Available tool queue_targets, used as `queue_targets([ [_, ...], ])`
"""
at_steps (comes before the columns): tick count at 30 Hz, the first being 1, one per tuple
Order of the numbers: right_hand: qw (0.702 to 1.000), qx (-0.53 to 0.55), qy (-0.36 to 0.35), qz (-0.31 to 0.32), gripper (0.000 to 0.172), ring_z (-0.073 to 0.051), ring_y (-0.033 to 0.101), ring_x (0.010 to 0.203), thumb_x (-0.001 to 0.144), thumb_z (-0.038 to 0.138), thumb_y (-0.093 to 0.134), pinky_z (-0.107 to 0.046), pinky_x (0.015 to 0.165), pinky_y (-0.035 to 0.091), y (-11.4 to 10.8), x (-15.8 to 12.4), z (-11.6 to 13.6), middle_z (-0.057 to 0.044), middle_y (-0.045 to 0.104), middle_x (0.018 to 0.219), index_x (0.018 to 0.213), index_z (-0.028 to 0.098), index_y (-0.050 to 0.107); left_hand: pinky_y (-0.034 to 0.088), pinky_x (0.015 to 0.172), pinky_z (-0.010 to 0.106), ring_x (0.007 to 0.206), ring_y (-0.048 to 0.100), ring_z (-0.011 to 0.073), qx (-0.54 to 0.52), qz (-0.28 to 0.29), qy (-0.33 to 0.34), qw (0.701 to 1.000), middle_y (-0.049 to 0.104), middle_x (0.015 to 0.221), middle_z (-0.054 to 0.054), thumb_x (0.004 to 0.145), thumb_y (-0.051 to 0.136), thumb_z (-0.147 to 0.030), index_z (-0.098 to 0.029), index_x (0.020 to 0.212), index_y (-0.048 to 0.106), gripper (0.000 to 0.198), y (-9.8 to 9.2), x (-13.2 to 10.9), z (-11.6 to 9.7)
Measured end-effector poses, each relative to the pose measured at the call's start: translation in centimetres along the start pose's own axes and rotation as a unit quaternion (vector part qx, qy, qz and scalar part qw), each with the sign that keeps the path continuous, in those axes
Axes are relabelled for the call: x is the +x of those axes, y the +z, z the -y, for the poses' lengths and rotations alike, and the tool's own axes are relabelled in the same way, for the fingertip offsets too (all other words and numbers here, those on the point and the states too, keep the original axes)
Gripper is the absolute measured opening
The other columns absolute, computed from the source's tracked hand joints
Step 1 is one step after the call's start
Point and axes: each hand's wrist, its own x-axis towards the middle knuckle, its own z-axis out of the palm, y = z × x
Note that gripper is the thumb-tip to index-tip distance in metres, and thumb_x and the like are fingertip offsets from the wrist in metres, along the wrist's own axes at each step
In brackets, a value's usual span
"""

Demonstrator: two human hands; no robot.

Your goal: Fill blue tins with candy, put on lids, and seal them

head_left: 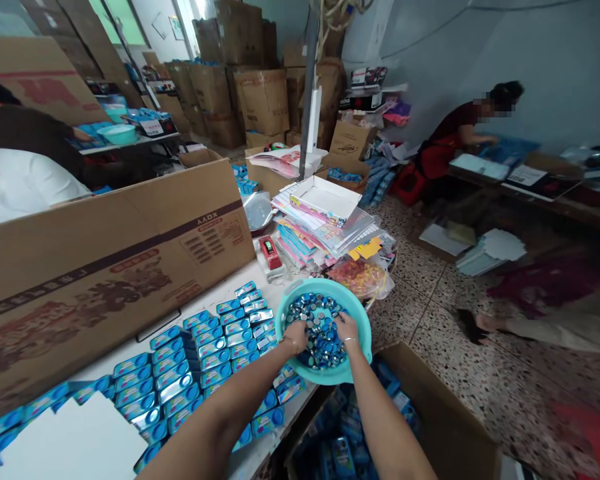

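A turquoise plastic basin [363, 333] sits at the table's edge, filled with small round blue and silver metal pieces [325, 350]. Both hands are inside it. My left hand [296, 335] is at the left side of the pile, its fingers curled in on the pieces. Opposite it, my right hand [347, 327] is curled on pieces at the right side; a bracelet is on that wrist. Fingertips of both hands are partly hidden. Left of the basin, blue rectangular tins [215, 360] lie in rows on the white table, each with a round spot at one end.
A long cardboard carton [115, 260] walls off the table's far left. Behind the basin are a red device [271, 253] and stacked papers [325, 207]. Below the right arm, an open carton [430, 407] holds blue packages. A co-worker [460, 133] bends over a table at right.
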Motion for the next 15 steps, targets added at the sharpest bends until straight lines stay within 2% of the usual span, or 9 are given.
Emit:
queue_targets([
  [3,1.0,0.007,0.006,-0.013,0.034,-0.022,0.063,0.083,0.091,0.033,0.038,-0.027,0.073,0.046,-0.4,-1.0,-0.3,-0.006,0.07,0.084,0.084,0.019,0.068,0.051,0.069,0.024,0.076,0.063,0.0134,-0.154,0.015,-0.022,0.988,0.066,0.084,0.002,0.086,0.066,-0.032,-0.018,0.09,0.062,0.015,-1.5,-1.7,-0.2],
  [6,1.0,-0.003,0.016,-0.025,0.03,-0.021,0.061,0.078,0.089,0.036,0.044,-0.027,0.068,0.041,-0.9,-1.7,0.0,-0.006,0.067,0.078,0.075,0.021,0.065,0.049,0.061,0.021,0.06,0.06,0.0094,-0.31,0.068,-0.04,0.947,0.063,0.074,0.001,0.088,0.063,-0.038,-0.016,0.094,0.063,0.023,-3.3,-4.7,-0.3],
  [11,1.0,-0.002,0.014,-0.02,0.031,-0.02,0.058,0.071,0.086,0.036,0.048,-0.026,0.061,0.038,-1.8,-2.2,1.5,-0.004,0.06,0.065,0.06,0.022,0.055,0.049,0.056,0.02,0.057,0.061,0.0091,-0.483,0.121,-0.06,0.865,0.063,0.072,0.002,0.092,0.058,-0.039,-0.014,0.093,0.062,0.026,-6.3,-10.3,-0.2],
  [15,1.0,-0.002,0.024,-0.002,0.032,-0.018,0.059,0.065,0.088,0.032,0.045,-0.025,0.056,0.042,-1.9,-2.6,2.8,-0.002,0.057,0.059,0.06,0.021,0.054,0.048,0.054,0.02,0.057,0.062,0.0091,-0.561,0.099,-0.056,0.82,0.064,0.073,0.002,0.091,0.062,-0.036,-0.014,0.086,0.06,0.022,-8.4,-14.6,1.0],
])
